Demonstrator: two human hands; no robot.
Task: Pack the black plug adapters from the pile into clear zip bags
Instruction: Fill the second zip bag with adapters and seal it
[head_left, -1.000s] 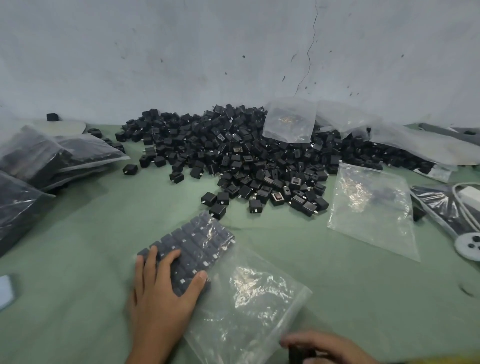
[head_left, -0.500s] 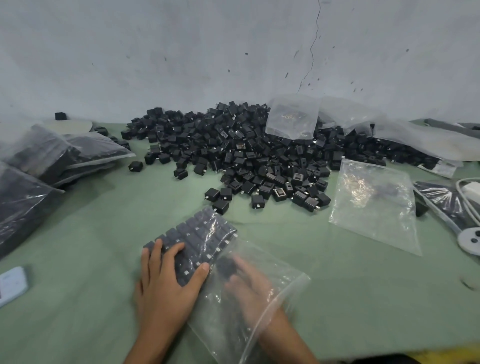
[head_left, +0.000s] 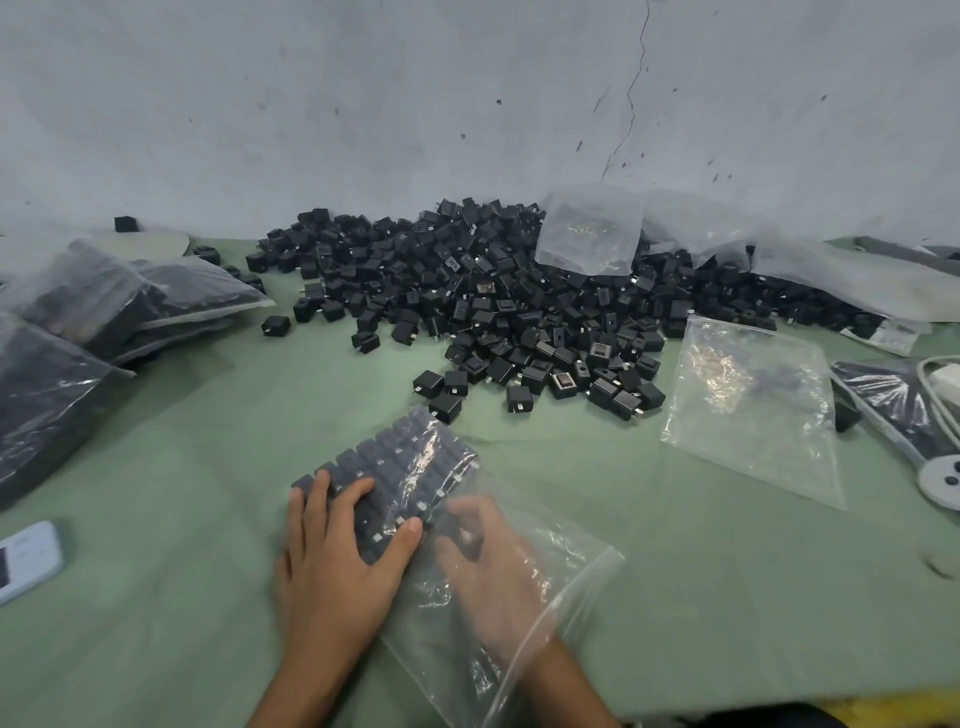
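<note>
While the left hand (head_left: 337, 551) lies spread over bagged rows of black adapters (head_left: 410, 462), the right hand (head_left: 493, 566) blurs, grip unclear.

Green-covered table (head_left: 182, 467) under a pile of black adapters (head_left: 493, 301), clear bags (head_left: 753, 405), packed bags (head_left: 93, 312), perhaps a phone (head_left: 26, 561).

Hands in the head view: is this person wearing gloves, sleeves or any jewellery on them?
No. The left hand and right hand are bare: no gloves, rings or watch show, and no sleeve covers either forearm. The right hand shows only blurred through the clear zip bag, so small details there cannot be told.
</note>
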